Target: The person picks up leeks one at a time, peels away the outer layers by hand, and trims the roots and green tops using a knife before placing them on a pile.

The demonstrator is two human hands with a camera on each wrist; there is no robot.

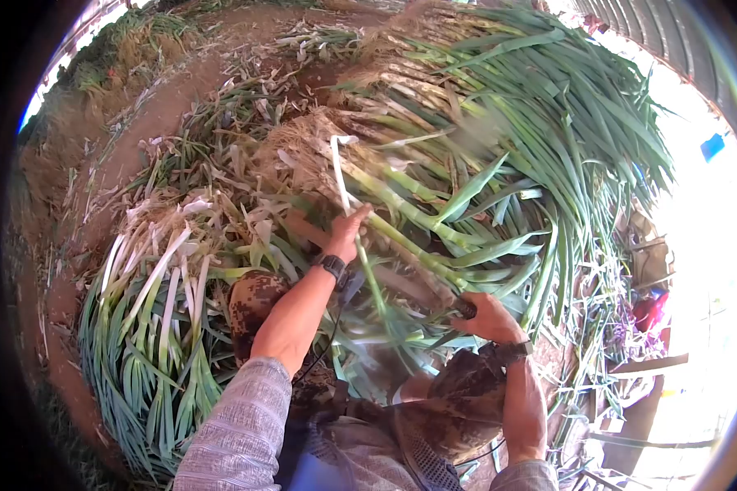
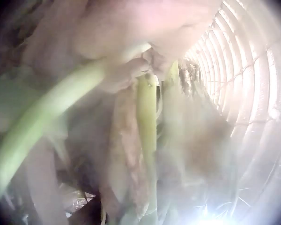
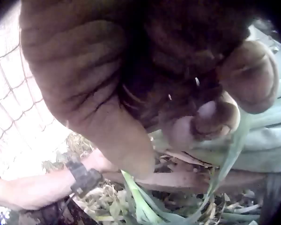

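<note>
Person's crouched over the dirt ground (image 1: 180, 90) sorting leeks. The left hand (image 1: 348, 233) has its fingers wrapped round one leek (image 1: 367, 270), roughly mid-stalk. That leek is long and thin, white at the top end and going pale green lower down, and a bit motion-blurred. It's held up off the ground in the middle of the patch, right in front of the knees, pointing away toward the far edge. In the left wrist view the same pale green leek (image 2: 47, 112) runs under the curled fingers (image 2: 126, 75).

The right hand (image 1: 490, 317) is balled up tight, low and toward the right edge of the ground. Up close the right hand (image 3: 131, 70) seems to be pinching a green leaf (image 3: 234, 150) between thumb and fingertips, but it's dark and blurry so don't quote me. A dark stub pokes out of the fist in the head view; can't tell what it is.

A big heap (image 1: 549, 106) of leafy leeks sits toward the far right. A smaller pile (image 1: 151, 327) of white-stalked ones lies along the left edge.
</note>
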